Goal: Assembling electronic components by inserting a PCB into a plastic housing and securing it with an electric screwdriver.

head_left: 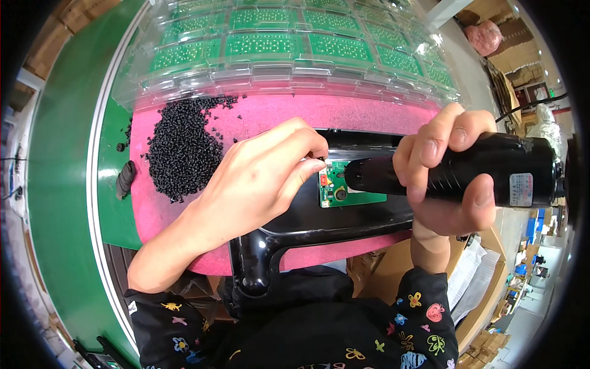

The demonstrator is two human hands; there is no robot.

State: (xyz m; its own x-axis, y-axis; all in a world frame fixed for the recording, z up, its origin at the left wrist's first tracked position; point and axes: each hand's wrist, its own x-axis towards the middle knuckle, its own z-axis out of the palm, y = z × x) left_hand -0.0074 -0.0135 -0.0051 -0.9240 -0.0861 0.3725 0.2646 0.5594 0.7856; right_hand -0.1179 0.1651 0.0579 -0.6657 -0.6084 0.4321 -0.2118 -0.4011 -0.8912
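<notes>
My left hand (258, 172) pinches a small black screw (321, 159) between thumb and forefinger at the upper left corner of a green circuit board (362, 198). The fingertips partly cover the screw. The board lies inside a glossy black plastic housing (295, 215), which has a stubby handle-like end pointing towards me. In my right hand (445, 166) is a black electric screwdriver (504, 166), held almost level. Its tapered nose (369, 174) points left over the board and hides part of it; I cannot see whether the tip touches anything.
A heap of small black screws (184, 150) lies on the pink mat (264, 111) to the left. Clear plastic trays (270, 64) with several green boards are stacked at the far side. A dark lump (125, 179) sits on the green table (117, 215). A cardboard box (393, 277) stands near right.
</notes>
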